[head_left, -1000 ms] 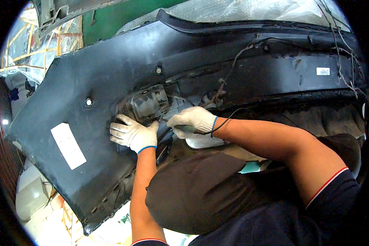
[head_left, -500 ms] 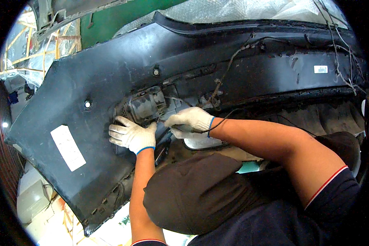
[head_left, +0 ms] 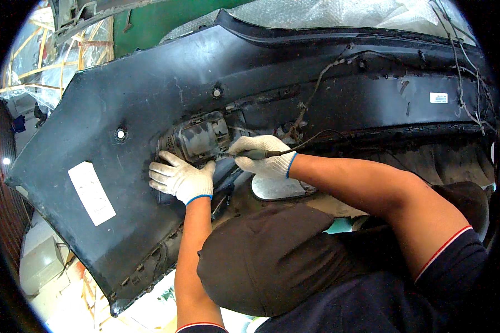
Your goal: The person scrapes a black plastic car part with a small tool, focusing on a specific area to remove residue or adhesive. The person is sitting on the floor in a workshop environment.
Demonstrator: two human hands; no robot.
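The inner side of a large black car bumper cover [head_left: 150, 77] lies spread out before me. A dark ribbed plastic box [head_left: 203, 136] is set into it. My left hand [head_left: 180, 177], in a white knit glove with a blue cuff, rests with fingers spread beside the box's near left edge. My right hand [head_left: 264, 157], gloved alike, grips a slim, dark, corded tool [head_left: 255, 154] that looks like a soldering iron. Its tip points left at the box's lower right edge; exact contact is too small to tell. The cord runs back over my right wrist.
A wire harness [head_left: 322, 77] runs across the bumper; loose cables [head_left: 461, 72] hang at the right. A white paper label [head_left: 91, 193] is stuck at the left. A rounded pale panel [head_left: 278, 186] lies below my right hand. Bubble wrap [head_left: 339, 14] covers things at the back.
My right hand has turned, so the tool's handle now shows along its top. My left hand stays spread beside the box. The whole view has shifted slightly.
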